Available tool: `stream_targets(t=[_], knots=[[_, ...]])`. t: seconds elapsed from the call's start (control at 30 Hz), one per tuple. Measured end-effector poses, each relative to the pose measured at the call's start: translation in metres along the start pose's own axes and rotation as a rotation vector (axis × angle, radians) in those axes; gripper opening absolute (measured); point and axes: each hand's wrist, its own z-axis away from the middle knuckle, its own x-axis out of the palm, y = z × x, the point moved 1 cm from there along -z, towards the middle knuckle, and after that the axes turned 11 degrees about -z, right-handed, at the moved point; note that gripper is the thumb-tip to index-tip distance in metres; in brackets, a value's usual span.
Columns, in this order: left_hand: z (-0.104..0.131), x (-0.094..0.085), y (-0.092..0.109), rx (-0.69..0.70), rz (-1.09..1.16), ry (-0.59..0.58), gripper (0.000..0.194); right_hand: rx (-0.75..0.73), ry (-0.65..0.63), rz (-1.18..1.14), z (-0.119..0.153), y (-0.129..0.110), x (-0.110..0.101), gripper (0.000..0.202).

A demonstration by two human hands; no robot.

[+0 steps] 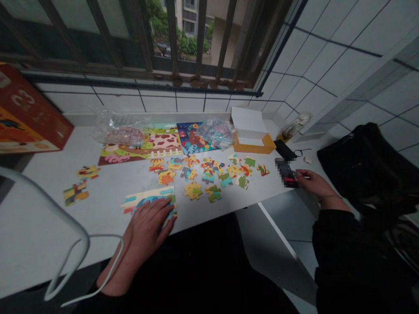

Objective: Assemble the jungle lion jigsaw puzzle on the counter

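Observation:
My left hand point(150, 218) rests flat with its fingers stretched over a joined section of jigsaw puzzle point(147, 194), covering much of its blue picture. At the right side of the counter, my right hand point(316, 183) has its fingers closed at the edge of a dark phone point(285, 172), whose screen is blurred out. Between the hands lie several loose puzzle pieces, among them a yellow and green piece point(194, 191) and a green piece point(213, 193). Farther left are a yellow piece point(87, 172) and another small piece or joined pair point(76, 193).
Behind the pieces lie a farm picture sheet point(163, 141), a dark blue picture sheet point(186, 139), plastic bags point(216, 131) and an open yellow box point(253, 148). A red box point(29, 113), a white curved stand point(72, 218) and a black bag point(366, 161) flank the counter.

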Motion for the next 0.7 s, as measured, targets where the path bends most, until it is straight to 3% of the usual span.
stream_targets(t=[0.1,0.23,0.47,0.6,0.7], knots=[[0.001,0.000,0.001,-0.010,-0.008,-0.023,0.026,-0.008,0.144,0.032,0.013,-0.012,0.009,0.054],[0.002,-0.001,0.002,-0.028,-0.013,-0.048,0.023,-0.255,0.210,0.014,0.043,-0.047,0.041,0.041],[0.003,-0.004,0.003,0.011,-0.032,-0.025,0.026,-0.737,-0.055,-0.088,0.109,-0.127,0.144,0.022],[0.004,-0.006,0.003,0.014,-0.015,-0.043,0.029,-0.829,-0.215,-0.115,0.156,-0.162,0.207,0.022],[0.005,-0.006,0.003,0.002,0.006,-0.063,0.028,-0.868,-0.274,-0.150,0.194,-0.187,0.244,0.036]])
